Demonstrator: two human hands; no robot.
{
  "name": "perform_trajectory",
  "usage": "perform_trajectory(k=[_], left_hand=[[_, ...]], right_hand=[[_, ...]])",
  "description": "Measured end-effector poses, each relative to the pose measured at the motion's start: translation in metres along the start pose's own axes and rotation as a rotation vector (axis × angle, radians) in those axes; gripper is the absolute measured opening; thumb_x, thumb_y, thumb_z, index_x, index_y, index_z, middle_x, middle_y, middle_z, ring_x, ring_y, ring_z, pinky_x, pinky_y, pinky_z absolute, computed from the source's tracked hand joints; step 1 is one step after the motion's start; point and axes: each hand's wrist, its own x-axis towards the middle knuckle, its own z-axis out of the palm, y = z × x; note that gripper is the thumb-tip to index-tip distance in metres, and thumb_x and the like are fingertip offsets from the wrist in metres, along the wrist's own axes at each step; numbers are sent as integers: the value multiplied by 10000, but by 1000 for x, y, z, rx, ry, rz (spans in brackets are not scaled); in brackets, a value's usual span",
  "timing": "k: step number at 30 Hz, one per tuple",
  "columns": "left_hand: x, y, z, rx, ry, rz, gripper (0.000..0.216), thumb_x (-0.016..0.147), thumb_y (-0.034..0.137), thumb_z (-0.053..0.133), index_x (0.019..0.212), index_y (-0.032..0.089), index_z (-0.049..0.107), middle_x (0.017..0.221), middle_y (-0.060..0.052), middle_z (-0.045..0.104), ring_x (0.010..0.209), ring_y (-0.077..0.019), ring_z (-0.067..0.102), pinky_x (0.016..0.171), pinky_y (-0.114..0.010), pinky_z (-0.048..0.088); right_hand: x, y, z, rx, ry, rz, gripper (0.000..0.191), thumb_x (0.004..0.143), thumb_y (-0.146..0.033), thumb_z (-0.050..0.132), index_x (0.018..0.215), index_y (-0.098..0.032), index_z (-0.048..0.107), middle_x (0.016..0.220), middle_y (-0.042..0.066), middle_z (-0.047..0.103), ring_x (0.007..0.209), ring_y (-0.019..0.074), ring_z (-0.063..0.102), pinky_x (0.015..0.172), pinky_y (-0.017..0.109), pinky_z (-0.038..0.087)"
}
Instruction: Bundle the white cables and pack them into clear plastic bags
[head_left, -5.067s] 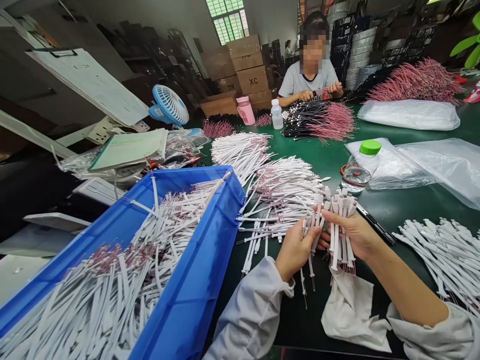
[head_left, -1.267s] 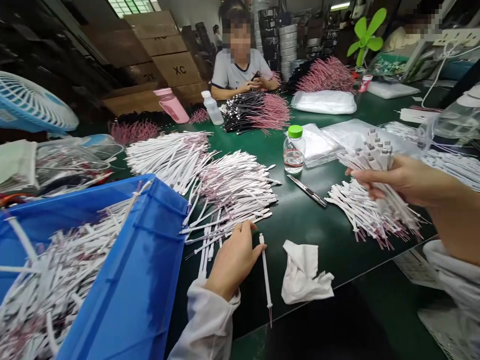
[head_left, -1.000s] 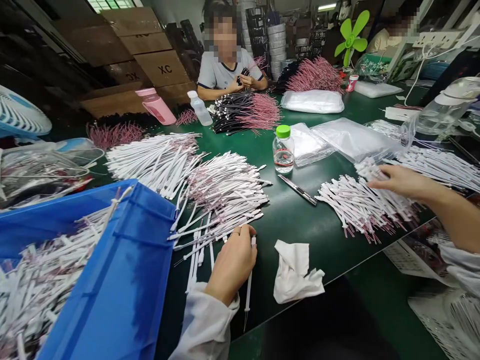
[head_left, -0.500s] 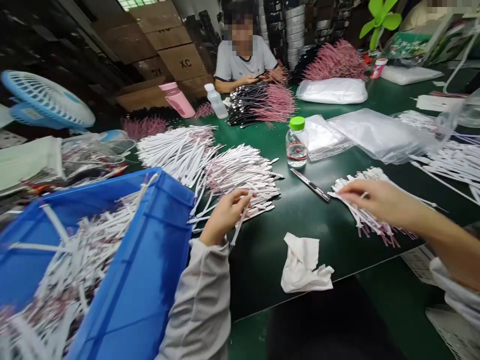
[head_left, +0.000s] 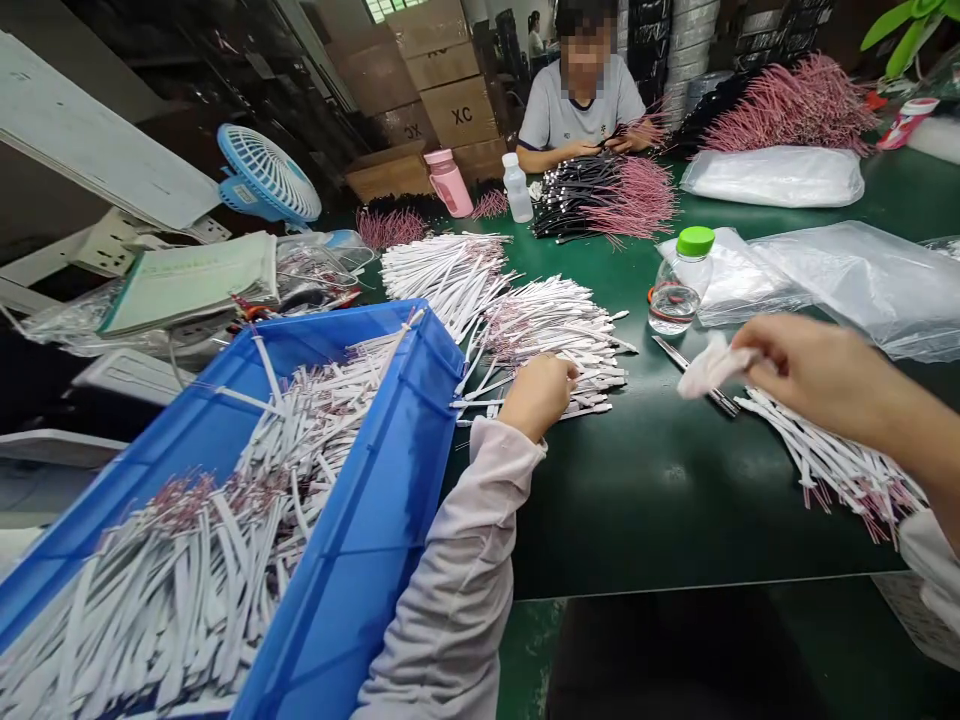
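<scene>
Has blue bin (head_left: 390, 480) at left, bottle (head_left: 679, 285) ahead, slim tool (head_left: 722, 401) partly behind white tissue (head_left: 707, 368). Pinches tissue above table (head_left: 637, 530) with right hand (head_left: 821, 370); holds left hand (head_left: 536, 397), curled, at white cables (head_left: 559, 318); can't tell left finger grip.

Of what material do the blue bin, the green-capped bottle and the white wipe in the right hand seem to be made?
Blue bin: probably plastic, slightly glossy, with moulded ribs.
Green-capped bottle: plastic or glass, shiny, see-through.
White wipe: matte cloth or paper, softly bunched; blur hides which.
</scene>
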Motion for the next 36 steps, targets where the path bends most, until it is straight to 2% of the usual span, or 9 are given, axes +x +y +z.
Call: perform_trajectory(k=[3,7,12,22,25,28,31,34,36], left_hand=[[-12,-2,6,63,-52,13,431,808,109,540,1239,125,533,1253,-176,473,1031,-247,587,897,-325,434],[-16,-8,13,196,-89,-26,570,713,46,603,1261,68,449,1332,-233,371,1217,-323,434,994,-389,365],[-5,-12,23,232,0,-23,639,724,91,557,1336,128,377,1428,-188,307,1239,-342,358,948,-418,393],[17,-5,22,392,38,-20,429,772,154,579,1179,59,481,1291,-223,455,1181,-329,417,907,-417,378],[20,-5,19,411,47,6,361,789,139,569,1136,60,507,1251,-216,501,1137,-317,461,885,-406,382],[22,-8,13,420,45,73,313,792,160,586,1096,109,530,1216,-167,561,1145,-309,461,896,-404,372],[23,-9,-1,422,60,144,287,813,179,564,1095,139,527,1124,-125,636,1160,-300,458,925,-415,355],[23,-2,-19,431,138,223,255,847,168,501,1093,116,539,1030,-130,672,1083,-287,530,938,-415,352],[22,6,-30,430,152,287,232,839,148,496,1056,96,561,997,-135,677,999,-271,584,913,-386,377]], right_hand=[[30,23,-3,-230,19,261,295,843,-305,499,1075,-134,563,1027,189,599,947,302,569,726,358,371],[28,19,20,-295,-85,348,507,867,-478,441,1182,-92,536,1142,270,545,1011,374,559,701,387,374],[9,-20,50,-182,-297,266,362,860,-497,460,1001,-189,586,893,134,665,851,319,620,659,358,392],[17,-78,53,-85,-280,40,262,899,-434,446,970,-211,563,883,85,683,773,261,616,579,315,364],[13,-81,57,-67,-209,-68,231,899,-380,473,985,-187,565,904,96,659,819,254,607,646,326,409],[13,-84,65,-50,-2,-252,232,884,-302,509,1060,-160,562,1008,118,619,969,275,560,814,367,435],[23,-94,71,-50,169,-400,389,827,-257,597,1185,-127,515,1129,148,574,1104,296,483,946,395,398],[40,-107,71,-116,199,-428,533,785,-259,650,1253,-93,456,1239,174,527,1163,308,443,973,389,379],[53,-116,68,-189,175,-388,455,819,-242,595,1229,-93,465,1194,174,565,1119,305,479,947,393,383]])
